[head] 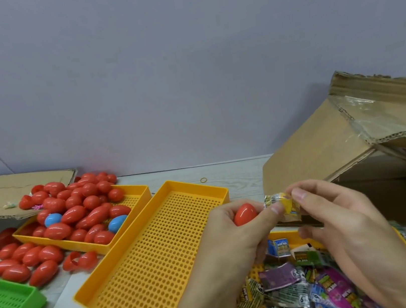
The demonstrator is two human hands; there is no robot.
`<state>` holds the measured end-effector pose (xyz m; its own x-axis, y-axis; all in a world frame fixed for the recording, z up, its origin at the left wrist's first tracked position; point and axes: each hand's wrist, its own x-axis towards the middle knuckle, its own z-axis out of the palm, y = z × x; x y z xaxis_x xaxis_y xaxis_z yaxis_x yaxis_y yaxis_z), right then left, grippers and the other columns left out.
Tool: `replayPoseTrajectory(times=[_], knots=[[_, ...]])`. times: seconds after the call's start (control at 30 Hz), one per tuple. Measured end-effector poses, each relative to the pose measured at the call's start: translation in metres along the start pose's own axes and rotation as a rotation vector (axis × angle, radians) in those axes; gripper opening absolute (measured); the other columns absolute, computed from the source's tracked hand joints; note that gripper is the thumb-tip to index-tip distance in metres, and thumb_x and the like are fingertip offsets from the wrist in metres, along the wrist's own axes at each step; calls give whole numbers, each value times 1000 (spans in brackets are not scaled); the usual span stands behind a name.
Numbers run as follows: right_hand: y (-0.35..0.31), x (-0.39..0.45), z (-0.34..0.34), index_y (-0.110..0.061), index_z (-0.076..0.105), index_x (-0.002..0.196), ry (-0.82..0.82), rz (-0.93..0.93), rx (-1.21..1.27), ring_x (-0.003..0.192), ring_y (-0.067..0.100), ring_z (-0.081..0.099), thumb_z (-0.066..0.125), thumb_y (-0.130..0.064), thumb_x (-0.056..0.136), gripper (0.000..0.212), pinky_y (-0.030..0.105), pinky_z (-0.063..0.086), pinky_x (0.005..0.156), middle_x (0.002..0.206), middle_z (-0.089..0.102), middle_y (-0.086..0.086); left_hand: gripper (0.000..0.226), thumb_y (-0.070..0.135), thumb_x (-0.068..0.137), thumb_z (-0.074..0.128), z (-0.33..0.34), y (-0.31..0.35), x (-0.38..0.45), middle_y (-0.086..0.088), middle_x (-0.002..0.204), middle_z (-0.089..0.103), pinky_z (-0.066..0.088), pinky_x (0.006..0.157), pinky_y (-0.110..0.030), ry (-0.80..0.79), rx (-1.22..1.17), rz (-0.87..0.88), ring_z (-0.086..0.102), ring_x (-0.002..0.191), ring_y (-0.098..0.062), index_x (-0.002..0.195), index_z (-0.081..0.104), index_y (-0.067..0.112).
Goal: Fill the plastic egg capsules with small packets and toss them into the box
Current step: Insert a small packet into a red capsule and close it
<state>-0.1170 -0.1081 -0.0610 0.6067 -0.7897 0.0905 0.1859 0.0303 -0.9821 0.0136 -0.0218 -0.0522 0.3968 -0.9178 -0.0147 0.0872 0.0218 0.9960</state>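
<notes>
L hand [237, 230]: red egg capsule [245, 213] gripped in curled fingers, above empty yellow tray [127, 291].
R hand [337, 215]: yellow packet [281, 202] pinched w/ thumb + forefinger, touching capsule's right end.
Box [327, 145]: cardboard, just behind hands, at right.
Packets pile [295, 287]: seen below hands.

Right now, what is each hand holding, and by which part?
The left hand grips a red egg capsule around its body. The right hand pinches a small yellow packet at its right end, the left thumb touching it.
</notes>
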Motion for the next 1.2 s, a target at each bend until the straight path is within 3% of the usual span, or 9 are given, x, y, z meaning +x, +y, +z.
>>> replayPoseTrajectory(times=[0.13,0.2,0.3,0.4,0.6,0.73,0.83,0.97,1.2], knots=[[-1,-1,-2,-20,75,88,-55,-5,-67,77,6,60,69,-60,65,46,38,42,72,80,68,-4,26,40,69,79,1,0,-1,0,53,40,31,43,-23,-19,11,-3,34,45,-14,62,62,21],[-1,-1,-2,-20,77,86,-63,5,-75,76,7,59,68,-56,67,42,37,41,72,79,69,-3,26,39,72,78,1,1,-1,0,54,40,31,43,-22,-25,9,-5,34,46,-14,65,63,19],[-2,-1,-2,-14,78,81,-40,42,1,76,11,59,77,-35,69,24,36,39,70,81,70,4,25,40,72,78,-1,1,-2,0,54,42,33,45,-23,-22,26,-9,36,47,-13,67,67,19],[-5,-2,-2,-11,77,74,-13,77,120,73,11,59,71,-41,67,31,34,39,69,79,67,8,23,39,70,81,-3,2,-2,2,55,44,37,47,-24,-15,76,-20,39,47,-12,71,72,18],[-8,-3,0,-9,77,70,5,98,184,71,12,60,67,-33,70,26,34,39,71,74,67,8,18,31,81,79,-1,2,-3,6,48,45,38,47,-21,-21,173,-60,40,43,-9,71,71,19],[-7,-3,-1,-9,79,76,2,74,126,72,13,57,80,-43,61,37,33,39,69,76,69,9,14,29,80,81,-1,2,-4,8,53,48,39,48,-20,-4,202,-62,42,44,-8,73,70,26],[-4,-3,0,-13,80,82,25,18,40,77,17,53,82,-67,45,66,31,39,69,79,70,9,15,27,77,84,-2,2,-4,8,60,51,42,50,-19,10,223,-39,46,47,-7,80,70,31],[-3,-2,-1,-17,81,85,51,-51,5,77,12,53,81,-72,44,69,31,38,70,84,72,1,18,25,76,84,-1,3,-3,9,59,52,42,49,-18,24,244,-27,46,48,-7,79,68,32],[-6,-2,2,-11,81,80,-24,-8,114,62,3,67,84,-46,58,41,13,49,52,73,74,5,20,21,75,85,-1,3,-3,10,58,52,42,48,-17,34,243,-28,46,47,-6,75,68,31]])
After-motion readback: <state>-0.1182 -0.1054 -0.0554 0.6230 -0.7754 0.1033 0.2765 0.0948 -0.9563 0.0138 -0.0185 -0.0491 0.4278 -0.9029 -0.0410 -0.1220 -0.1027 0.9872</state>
